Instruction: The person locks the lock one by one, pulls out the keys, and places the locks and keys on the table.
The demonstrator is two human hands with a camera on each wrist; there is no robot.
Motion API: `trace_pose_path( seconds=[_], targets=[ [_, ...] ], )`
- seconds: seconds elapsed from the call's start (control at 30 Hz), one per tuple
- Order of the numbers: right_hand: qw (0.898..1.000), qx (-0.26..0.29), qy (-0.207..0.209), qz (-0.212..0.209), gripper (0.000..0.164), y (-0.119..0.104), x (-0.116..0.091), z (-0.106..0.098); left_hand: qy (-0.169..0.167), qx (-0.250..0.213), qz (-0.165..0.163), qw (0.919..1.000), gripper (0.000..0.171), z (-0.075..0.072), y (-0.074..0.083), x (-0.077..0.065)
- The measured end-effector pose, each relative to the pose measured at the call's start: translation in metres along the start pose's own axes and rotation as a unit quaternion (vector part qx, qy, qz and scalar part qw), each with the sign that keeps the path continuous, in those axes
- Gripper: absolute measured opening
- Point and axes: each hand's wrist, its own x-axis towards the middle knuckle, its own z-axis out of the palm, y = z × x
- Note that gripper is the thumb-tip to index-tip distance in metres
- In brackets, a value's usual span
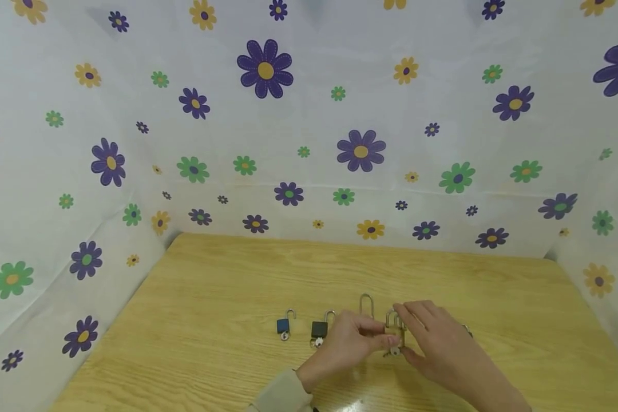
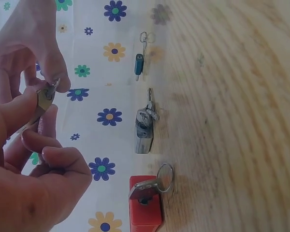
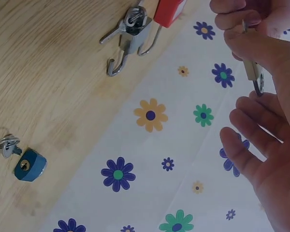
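Observation:
A brass padlock (image 1: 394,333) with a key hanging at its lower end is held between both hands above the table. My left hand (image 1: 351,342) pinches its body from the left with thumb and fingers. My right hand (image 1: 438,343) grips it from the right, fingers at the shackle end and thumb near the key end. In the left wrist view the brass padlock (image 2: 44,100) lies between the left hand (image 2: 43,179) and the right hand (image 2: 26,43). The right wrist view shows the padlock (image 3: 251,70) edge-on, beside the right hand's (image 3: 270,145) spread fingers. Whether its shackle is locked cannot be told.
On the wooden table (image 1: 226,286) stand a blue padlock (image 1: 283,326) and a black padlock (image 1: 319,329), both with raised shackles and keys. A red padlock (image 2: 145,212) with a key stands near a grey one (image 2: 144,137). Flowered cloth (image 1: 309,114) surrounds the table.

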Motion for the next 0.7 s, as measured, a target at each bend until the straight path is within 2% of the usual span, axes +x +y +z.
trace_pose_path(
  seconds=[0.1, 0.33, 0.5, 0.7],
  targets=[
    [1.0, -0.021, 0.009, -0.017, 0.066, 0.0, 0.0, 0.002, -0.01, 0.001, 0.008, 0.9999, 0.018, 0.001, -0.009, 0.002],
    [0.999, -0.043, 0.012, -0.028, 0.052, -0.002, -0.004, 0.006, -0.02, 0.065, 0.067, 0.9955, 0.018, 0.004, -0.015, 0.003],
    [0.999, -0.047, -0.005, -0.027, 0.047, -0.002, -0.004, 0.006, -0.022, 0.065, 0.073, 0.995, 0.019, 0.004, -0.014, 0.003],
    [0.998, -0.045, 0.009, -0.045, 0.042, -0.002, -0.003, 0.007, -0.028, 0.06, 0.065, 0.9957, 0.02, 0.004, -0.013, 0.003]
  ],
)
